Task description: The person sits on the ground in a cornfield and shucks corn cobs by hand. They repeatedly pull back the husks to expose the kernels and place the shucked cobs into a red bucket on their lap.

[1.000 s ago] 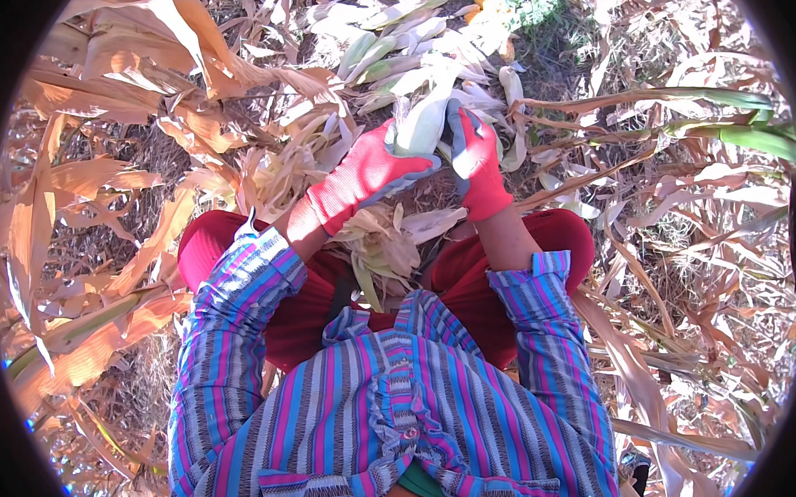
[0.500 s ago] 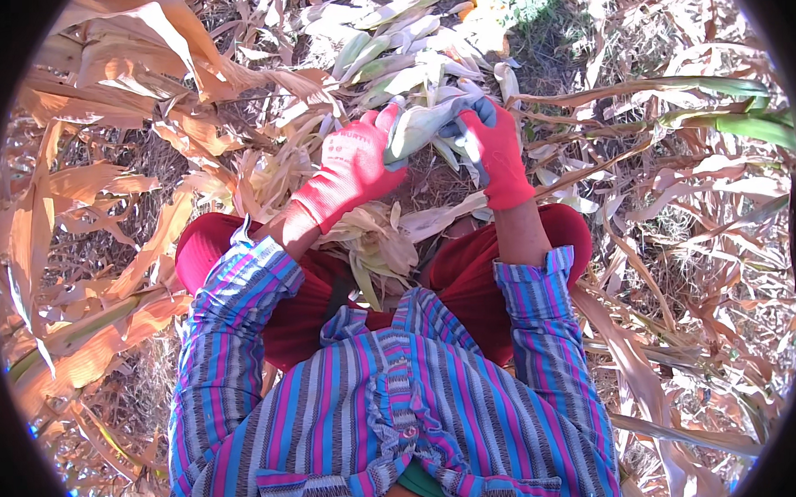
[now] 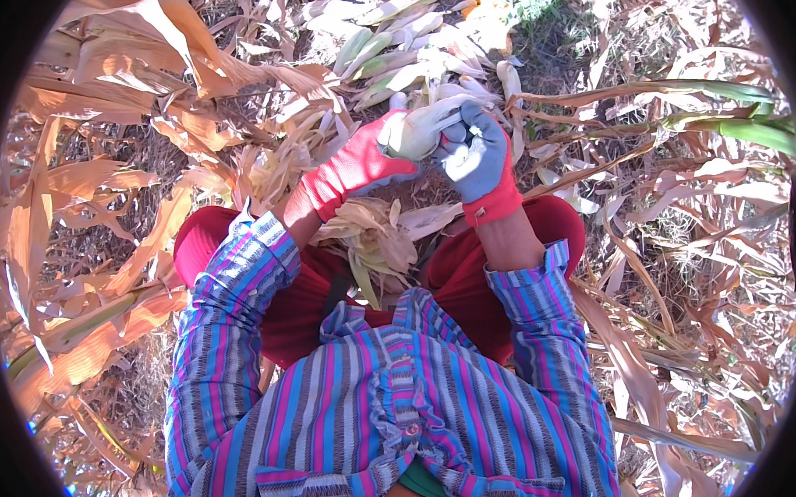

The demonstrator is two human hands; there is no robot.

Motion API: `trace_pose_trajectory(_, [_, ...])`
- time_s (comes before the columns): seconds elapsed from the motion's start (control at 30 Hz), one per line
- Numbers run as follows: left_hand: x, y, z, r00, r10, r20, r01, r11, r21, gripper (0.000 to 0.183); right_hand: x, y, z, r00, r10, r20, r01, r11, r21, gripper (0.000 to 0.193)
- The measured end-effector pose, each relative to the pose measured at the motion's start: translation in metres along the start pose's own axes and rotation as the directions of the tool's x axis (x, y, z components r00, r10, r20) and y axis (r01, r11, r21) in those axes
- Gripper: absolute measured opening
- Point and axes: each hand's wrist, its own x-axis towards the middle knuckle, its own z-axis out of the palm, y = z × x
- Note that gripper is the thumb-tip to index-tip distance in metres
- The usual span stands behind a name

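Observation:
A corn ear in its pale husk [image 3: 412,136] lies between my hands, above the gap between my knees. My left hand [image 3: 356,167], in a red and grey glove, is closed around the ear's left end. At the other end, the curled fingers of my gloved right hand [image 3: 478,158] pinch the husk, with the grey palm side facing up. The kernels are covered by the husk. Peeled husks [image 3: 376,240] lie below the hands, between my folded legs.
Beyond my hands, several husked-over corn ears [image 3: 400,60] lie heaped on the ground. Something orange [image 3: 481,2] sits at the far edge beside green leaves [image 3: 525,3]. Dry cornstalk leaves [image 3: 89,185] crowd the left; a partly green stalk [image 3: 753,133] reaches in from the right.
My right hand has turned over, from its red back showing to its grey palm showing, and moved slightly nearer to me. My left hand still holds the ear.

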Motion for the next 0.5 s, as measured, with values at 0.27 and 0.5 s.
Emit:
trace_pose_trajectory(0.27, [0.005, 0.017, -0.007, 0.998, 0.034, 0.06, -0.026, 0.992, -0.126, 0.061, 0.001, -0.002, 0.007, 1.0, -0.027, -0.002, 0.026, 0.972, -0.232, 0.018])
trace_pose_trajectory(0.5, [0.005, 0.025, -0.005, 0.969, 0.246, -0.029, -0.241, 0.962, 0.125, 0.053, 0.0, 0.0, -0.004, 0.996, -0.06, -0.059, 0.038, 0.944, -0.327, 0.013])
